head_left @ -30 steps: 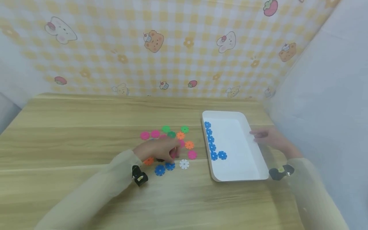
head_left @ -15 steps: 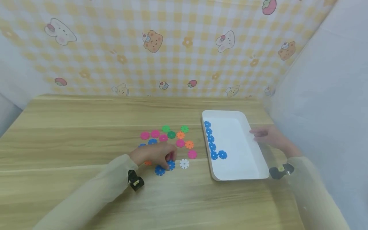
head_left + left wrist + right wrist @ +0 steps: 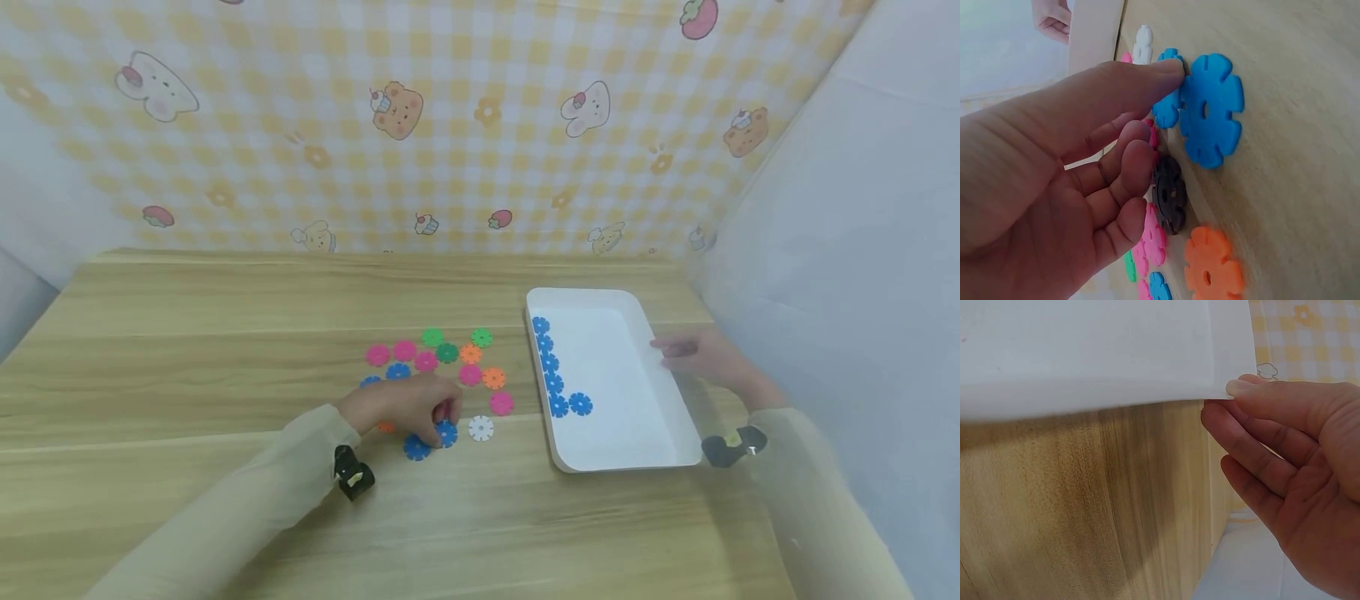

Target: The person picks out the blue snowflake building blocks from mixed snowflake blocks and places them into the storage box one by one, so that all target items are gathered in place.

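The left hand (image 3: 405, 402) was closed in a pinch at the table (image 3: 480, 542). Its spare fingers were curled close by a black disc (image 3: 1170, 197); keeping them tucked looked wise, so as not to drag it. Just beside the thumb lay a near disc (image 3: 417, 447), also blue; whether its rim touched the next could not be told, so a clean lift seemed to call for sliding the two apart first. The pinched disc (image 3: 448, 433) was on the table, thumb on it, the index tip hidden, so how firm the hold was did not show. Being thin and flat, it would probably come up best with one edge tipped. A white disc (image 3: 481, 428) lay to its right, a likely thing to brush on a low path.

Farther right, the tray (image 3: 622, 358) held a row (image 3: 550, 364) of five blue discs along its left wall, with an odd disc (image 3: 581, 404) beside the lowest. The right hand (image 3: 699, 357) gripped the tray's right rim between thumb and fingers; a light, steady hold there seemed enough.
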Demonstrator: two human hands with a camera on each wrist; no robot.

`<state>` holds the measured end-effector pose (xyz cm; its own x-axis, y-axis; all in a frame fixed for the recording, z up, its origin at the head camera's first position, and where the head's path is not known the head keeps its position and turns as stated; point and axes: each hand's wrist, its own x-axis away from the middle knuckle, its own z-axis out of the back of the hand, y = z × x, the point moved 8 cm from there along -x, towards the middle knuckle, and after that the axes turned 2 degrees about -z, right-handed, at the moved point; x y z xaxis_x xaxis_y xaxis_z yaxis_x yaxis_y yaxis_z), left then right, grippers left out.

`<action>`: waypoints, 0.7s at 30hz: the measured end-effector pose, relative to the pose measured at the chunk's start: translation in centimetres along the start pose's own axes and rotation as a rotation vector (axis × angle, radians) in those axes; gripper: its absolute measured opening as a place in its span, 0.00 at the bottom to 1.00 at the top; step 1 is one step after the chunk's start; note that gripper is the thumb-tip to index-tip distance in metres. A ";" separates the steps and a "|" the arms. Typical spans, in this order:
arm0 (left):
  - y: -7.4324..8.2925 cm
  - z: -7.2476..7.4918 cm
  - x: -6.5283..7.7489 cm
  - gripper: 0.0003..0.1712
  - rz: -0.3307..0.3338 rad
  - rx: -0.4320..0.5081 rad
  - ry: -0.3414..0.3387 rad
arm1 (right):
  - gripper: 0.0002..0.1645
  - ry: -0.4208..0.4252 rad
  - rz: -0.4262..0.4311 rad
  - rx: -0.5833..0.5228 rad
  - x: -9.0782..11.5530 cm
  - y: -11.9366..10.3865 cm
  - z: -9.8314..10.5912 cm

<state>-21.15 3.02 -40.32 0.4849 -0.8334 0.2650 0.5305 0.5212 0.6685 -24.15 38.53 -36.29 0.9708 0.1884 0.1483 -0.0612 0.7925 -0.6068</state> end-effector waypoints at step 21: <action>-0.1 -0.3 -0.6 0.16 0.016 -0.062 -0.050 | 0.23 -0.009 -0.011 -0.002 0.0 -0.1 0.0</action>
<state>-21.28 3.55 -40.76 0.4591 -0.8321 0.3112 0.5657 0.5439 0.6198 -24.10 38.43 -36.26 0.9693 0.1853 0.1617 -0.0504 0.7932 -0.6069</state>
